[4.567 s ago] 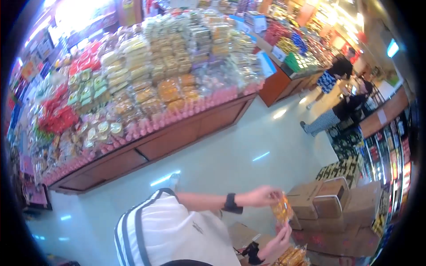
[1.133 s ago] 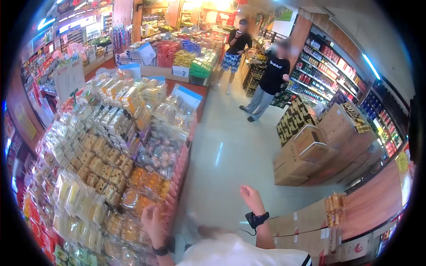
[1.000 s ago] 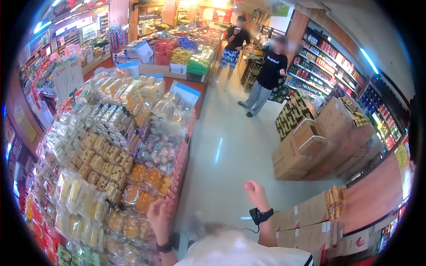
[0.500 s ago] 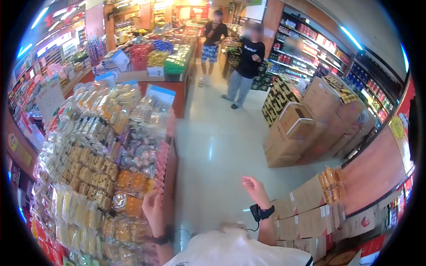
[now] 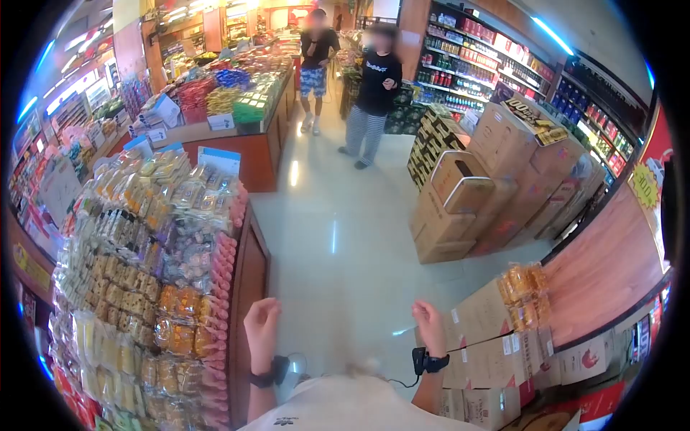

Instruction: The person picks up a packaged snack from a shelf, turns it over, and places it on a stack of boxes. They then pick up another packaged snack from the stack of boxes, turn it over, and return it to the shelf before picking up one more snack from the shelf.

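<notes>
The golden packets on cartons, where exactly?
At the head view's lower right, the golden packets sit on cartons between the right hand and wooden panel.

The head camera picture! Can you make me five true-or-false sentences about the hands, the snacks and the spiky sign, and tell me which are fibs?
1. Wrapped snacks are piled up to the left of the left hand. True.
2. There is a black wristband at the wrist of the right hand. True.
3. The right hand is holding a snack. False: it looks empty.
4. The spiky sign is yellow. True.
5. The spiky sign is at the left edge of the view. False: it is near the right edge.
</notes>
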### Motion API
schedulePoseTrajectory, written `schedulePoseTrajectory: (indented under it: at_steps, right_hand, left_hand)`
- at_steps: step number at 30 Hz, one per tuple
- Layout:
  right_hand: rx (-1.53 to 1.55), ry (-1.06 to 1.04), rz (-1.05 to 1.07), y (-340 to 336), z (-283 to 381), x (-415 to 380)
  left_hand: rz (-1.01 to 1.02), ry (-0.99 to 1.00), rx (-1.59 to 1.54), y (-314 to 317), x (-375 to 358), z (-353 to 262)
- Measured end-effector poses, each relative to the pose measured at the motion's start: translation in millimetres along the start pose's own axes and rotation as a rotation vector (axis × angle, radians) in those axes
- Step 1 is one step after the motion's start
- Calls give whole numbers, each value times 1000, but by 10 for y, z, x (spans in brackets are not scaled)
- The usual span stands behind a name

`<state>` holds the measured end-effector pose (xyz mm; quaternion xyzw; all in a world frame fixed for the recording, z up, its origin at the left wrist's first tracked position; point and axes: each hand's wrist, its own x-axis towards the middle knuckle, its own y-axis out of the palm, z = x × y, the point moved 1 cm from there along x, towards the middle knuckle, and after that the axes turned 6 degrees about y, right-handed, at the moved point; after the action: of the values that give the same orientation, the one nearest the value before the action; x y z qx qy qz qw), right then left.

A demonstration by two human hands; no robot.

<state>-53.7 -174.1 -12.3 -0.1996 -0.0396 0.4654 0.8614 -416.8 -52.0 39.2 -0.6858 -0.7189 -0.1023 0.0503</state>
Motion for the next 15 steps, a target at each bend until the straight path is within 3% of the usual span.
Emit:
schedulePoseTrajectory:
  at_steps: [7, 12, 15]
  right_hand:
    - [228, -3, -67, -561, -526, 143]
    - [234, -2, -133, -973, -316, 111]
    - [482, -99, -131, -1255, -103, 115]
  left_hand:
    - [100, -25, 3, 714, -100, -44]
    - [182, -10, 46, 1159, -149, -21]
    - [227, 36, 78, 1491, -159, 40]
